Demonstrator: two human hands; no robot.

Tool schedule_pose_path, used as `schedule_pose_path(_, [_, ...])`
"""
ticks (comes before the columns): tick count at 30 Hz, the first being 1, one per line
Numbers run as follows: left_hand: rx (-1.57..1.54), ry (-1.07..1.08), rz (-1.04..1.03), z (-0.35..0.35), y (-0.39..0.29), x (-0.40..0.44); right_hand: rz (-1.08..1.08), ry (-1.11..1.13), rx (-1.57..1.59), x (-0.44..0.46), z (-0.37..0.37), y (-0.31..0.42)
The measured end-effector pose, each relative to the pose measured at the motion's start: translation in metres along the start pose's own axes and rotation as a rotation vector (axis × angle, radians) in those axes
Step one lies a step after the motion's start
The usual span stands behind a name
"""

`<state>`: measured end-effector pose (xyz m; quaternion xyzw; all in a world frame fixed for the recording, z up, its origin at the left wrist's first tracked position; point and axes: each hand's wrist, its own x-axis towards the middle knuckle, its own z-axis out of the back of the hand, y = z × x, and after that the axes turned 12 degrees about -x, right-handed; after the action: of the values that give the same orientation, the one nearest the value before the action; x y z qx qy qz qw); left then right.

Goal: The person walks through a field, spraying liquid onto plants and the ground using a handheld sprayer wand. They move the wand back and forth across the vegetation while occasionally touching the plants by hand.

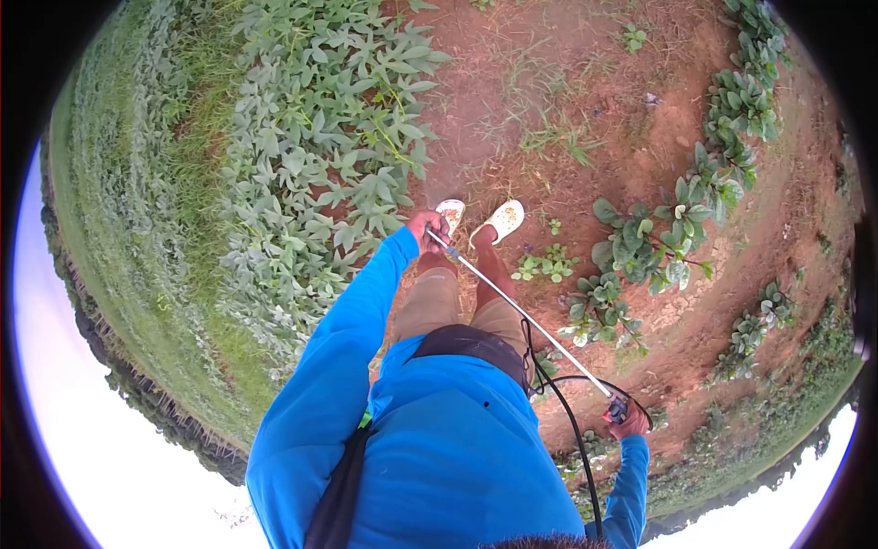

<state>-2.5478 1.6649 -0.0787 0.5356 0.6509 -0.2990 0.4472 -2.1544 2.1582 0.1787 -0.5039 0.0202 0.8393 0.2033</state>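
A thin silvery wand (523, 311) runs diagonally in front of my body. My left hand (427, 229) is closed around its far end, just above the white speckled shoes (504, 220). At the near end, my right hand (629, 420) grips the black and red handle (617, 409), out to the right of my waist. From that handle a black hose (582, 450) loops back past my right side. The fingers of my left hand partly hide the wand's tip.
Leafy green plants (311, 146) grow in a dense row on the left. Reddish soil (567, 119) with grass tufts lies ahead. Rounder-leaved plants (640, 242) line the right side. A dark strap (338, 494) crosses the blue shirt (457, 457).
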Motion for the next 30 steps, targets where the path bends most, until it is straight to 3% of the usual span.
schedule_pose_path(23, [-0.016, -0.107, -0.061, -0.016, 0.014, 0.013, 0.036, 0.029, -0.009, 0.008, -0.002, -0.025])
schedule_pose_path(30, [-0.085, 0.019, -0.035, -0.032, -0.039, -0.031, 0.087, -0.072, 0.083, 0.017, 0.01, 0.012])
